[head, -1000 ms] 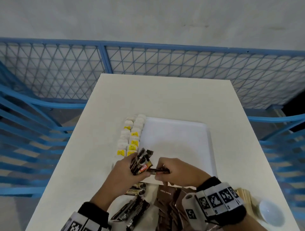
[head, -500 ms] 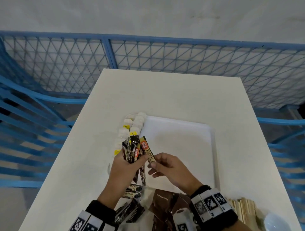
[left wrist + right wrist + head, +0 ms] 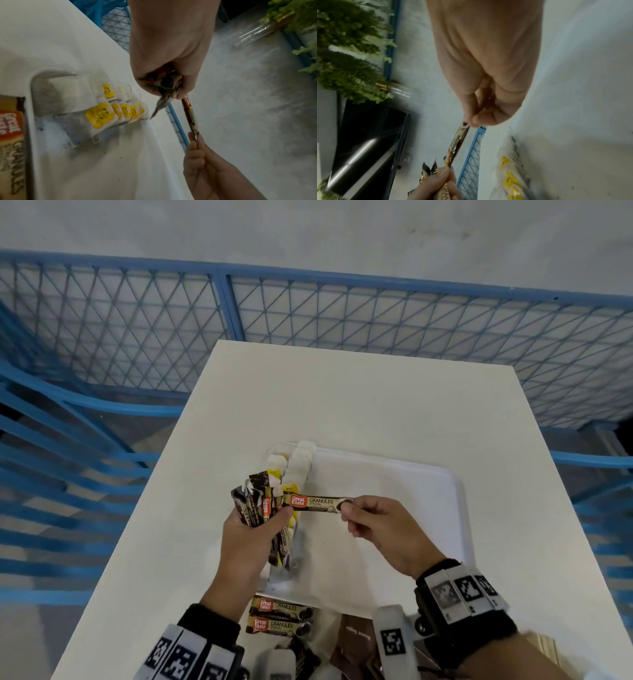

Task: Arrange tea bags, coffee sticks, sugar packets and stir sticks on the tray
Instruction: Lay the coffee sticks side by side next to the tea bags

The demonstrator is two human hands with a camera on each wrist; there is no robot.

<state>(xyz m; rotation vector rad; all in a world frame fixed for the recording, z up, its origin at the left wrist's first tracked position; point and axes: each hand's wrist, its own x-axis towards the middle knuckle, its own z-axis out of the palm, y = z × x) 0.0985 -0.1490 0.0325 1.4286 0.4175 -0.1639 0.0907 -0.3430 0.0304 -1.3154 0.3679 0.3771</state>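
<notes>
My left hand [image 3: 253, 529] grips a bundle of coffee sticks [image 3: 255, 503] upright above the left edge of the white tray [image 3: 404, 494]. My right hand [image 3: 370, 518] pinches one end of a single coffee stick [image 3: 317, 503] held level; its other end is at my left thumb. The same stick [image 3: 189, 115] shows edge-on between both hands in the left wrist view, and the stick [image 3: 458, 142] in the right wrist view. Tea bags with yellow tags [image 3: 294, 463] lie in a row along the tray's left side, the tea bags [image 3: 102, 115] overlapping.
Two more coffee sticks [image 3: 279, 616] lie on the table near the tray's front edge. Brown sugar packets [image 3: 352, 642] and wooden stir sticks [image 3: 544, 645] lie at the near right. A blue mesh fence [image 3: 308, 330] surrounds the white table [image 3: 342, 398].
Both hands rose from the pile to above the tray's left side. The right hand has drawn one stick out of the bundle to the right and turned it level.
</notes>
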